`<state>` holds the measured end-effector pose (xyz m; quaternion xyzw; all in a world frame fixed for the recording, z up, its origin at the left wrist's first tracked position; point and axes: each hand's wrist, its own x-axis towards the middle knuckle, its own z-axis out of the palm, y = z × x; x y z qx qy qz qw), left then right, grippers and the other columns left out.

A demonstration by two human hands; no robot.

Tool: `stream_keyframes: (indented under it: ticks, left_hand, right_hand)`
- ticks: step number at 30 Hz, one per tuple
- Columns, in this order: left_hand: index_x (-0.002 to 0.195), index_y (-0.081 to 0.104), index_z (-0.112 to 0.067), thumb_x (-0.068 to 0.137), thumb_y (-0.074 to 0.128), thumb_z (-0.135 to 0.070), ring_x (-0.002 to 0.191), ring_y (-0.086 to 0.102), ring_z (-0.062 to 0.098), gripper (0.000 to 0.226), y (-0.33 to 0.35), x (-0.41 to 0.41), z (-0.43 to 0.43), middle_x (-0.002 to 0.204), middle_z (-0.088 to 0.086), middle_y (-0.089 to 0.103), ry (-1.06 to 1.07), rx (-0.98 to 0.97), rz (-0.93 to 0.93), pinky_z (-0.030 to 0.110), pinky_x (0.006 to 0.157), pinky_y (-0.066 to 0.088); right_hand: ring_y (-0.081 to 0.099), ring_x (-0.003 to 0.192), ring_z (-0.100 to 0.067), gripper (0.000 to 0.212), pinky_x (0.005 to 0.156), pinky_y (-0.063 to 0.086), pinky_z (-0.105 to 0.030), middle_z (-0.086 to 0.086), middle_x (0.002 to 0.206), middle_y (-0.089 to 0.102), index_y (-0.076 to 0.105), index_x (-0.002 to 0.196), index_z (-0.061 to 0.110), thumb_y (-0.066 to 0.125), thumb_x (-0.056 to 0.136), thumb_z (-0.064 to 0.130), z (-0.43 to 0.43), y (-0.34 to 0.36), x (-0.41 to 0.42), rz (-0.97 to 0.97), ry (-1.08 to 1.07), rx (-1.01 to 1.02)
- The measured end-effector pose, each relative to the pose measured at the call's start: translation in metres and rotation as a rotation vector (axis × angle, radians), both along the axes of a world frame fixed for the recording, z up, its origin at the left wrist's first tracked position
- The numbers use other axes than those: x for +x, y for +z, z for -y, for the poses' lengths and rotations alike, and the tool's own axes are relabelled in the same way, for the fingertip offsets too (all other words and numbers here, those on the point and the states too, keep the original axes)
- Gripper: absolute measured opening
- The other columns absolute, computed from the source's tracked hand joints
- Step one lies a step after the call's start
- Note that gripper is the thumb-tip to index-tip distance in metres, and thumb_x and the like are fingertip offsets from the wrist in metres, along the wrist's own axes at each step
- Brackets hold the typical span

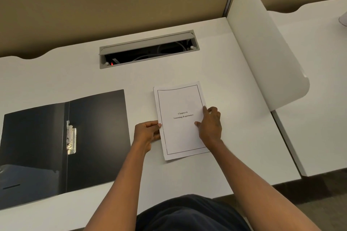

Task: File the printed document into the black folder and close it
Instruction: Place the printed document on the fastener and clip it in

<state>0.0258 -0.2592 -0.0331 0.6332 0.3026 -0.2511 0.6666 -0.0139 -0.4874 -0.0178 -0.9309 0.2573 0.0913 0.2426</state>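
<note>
the black folder (56, 146) runs off the left edge; cable tray (148, 50) contents unclear.

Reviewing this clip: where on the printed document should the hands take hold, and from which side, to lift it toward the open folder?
Probably by its two long edges, one hand per side. The printed document lies flat on the desk, so fingers must slip under an edge. The left hand is at the left edge and the right hand rests on the right margin. The black folder lies open to the left.

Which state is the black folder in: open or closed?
Open. The black folder lies spread flat on the desk, both covers showing, metal clip exposed at its spine.
</note>
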Motion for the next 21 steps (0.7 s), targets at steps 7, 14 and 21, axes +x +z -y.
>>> stream_keyframes:
  ticks: [7,14,21]
  left_hand:
    - [0.108,0.073,0.005,0.086,0.076,0.006,0.080,0.079,0.030,0.023,-0.002,-0.001,-0.006,0.097,0.017,0.081,0.017,-0.074,-0.033,0.044,0.073,0.066]
    - [0.101,0.072,0.000,0.087,0.075,0.006,0.072,0.079,0.020,0.016,0.004,-0.001,-0.019,0.083,0.008,0.082,0.036,-0.156,-0.024,0.029,0.062,0.064]
    - [0.101,0.074,-0.002,0.088,0.074,0.005,0.079,0.080,0.021,0.014,0.007,-0.002,-0.035,0.093,0.011,0.082,0.012,-0.200,-0.029,0.030,0.065,0.064]
  right_hand:
    - [0.041,0.133,-0.028,0.069,0.101,0.047,-0.037,-0.010,0.142,0.040,0.042,0.150,0.010,0.075,0.090,0.019,0.008,0.000,-0.007,0.076,-0.039,0.149]
    - [0.056,0.121,-0.028,0.066,0.106,0.046,-0.040,-0.013,0.136,0.053,0.042,0.149,0.003,0.070,0.095,0.028,0.028,0.010,-0.002,0.137,-0.237,0.417]
    - [0.037,0.072,-0.021,0.029,0.068,0.031,-0.035,-0.008,0.076,0.042,0.051,0.078,0.006,0.060,0.099,0.025,0.025,0.019,-0.004,0.111,-0.206,0.704]
